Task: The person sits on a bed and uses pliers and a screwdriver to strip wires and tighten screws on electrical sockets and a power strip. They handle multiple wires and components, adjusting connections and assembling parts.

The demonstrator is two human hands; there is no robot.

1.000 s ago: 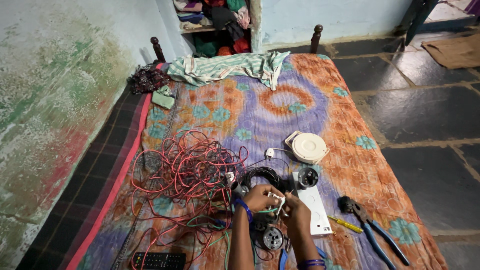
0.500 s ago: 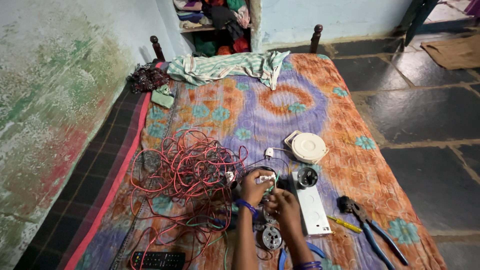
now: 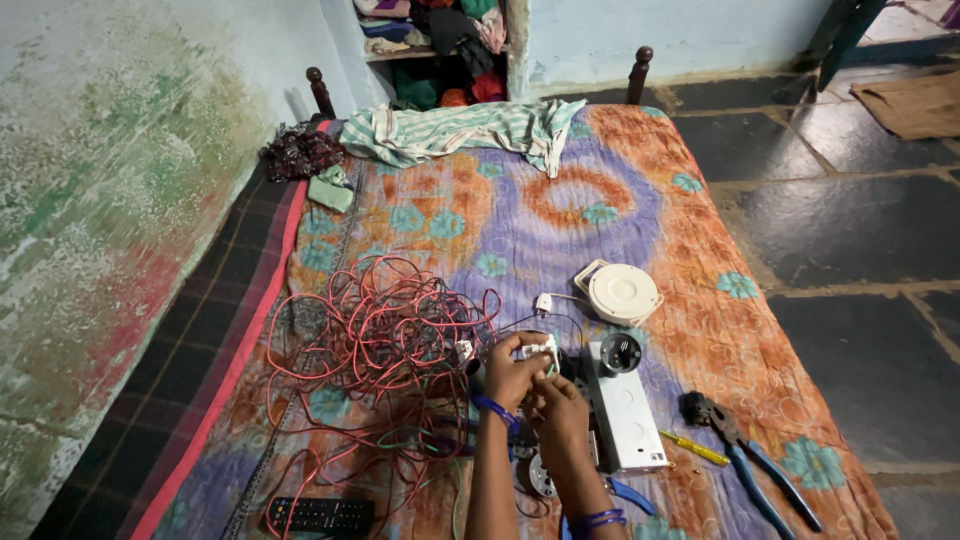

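My left hand (image 3: 513, 370) grips a small white electrical part (image 3: 541, 350) with a green wire end, held just above the bedspread. My right hand (image 3: 558, 410) sits right below it, fingers pinched at the same part. Both wrists wear blue bangles. A white rectangular switch box (image 3: 626, 415) with a black round socket (image 3: 620, 353) lies just right of my hands. A tangle of red wire (image 3: 375, 340) spreads to the left, touching my left hand's side.
A round white ceiling fitting (image 3: 621, 293) lies beyond the box. Blue-handled pliers (image 3: 745, 463) and a yellow screwdriver (image 3: 692, 448) rest at the right. A black remote (image 3: 320, 515) sits at the lower left. A striped cloth (image 3: 455, 128) lies at the bed's far end; dark stone floor at right.
Both hands have shifted slightly left and up, closing together on the small white part. The wires and tools on the bed have not moved.
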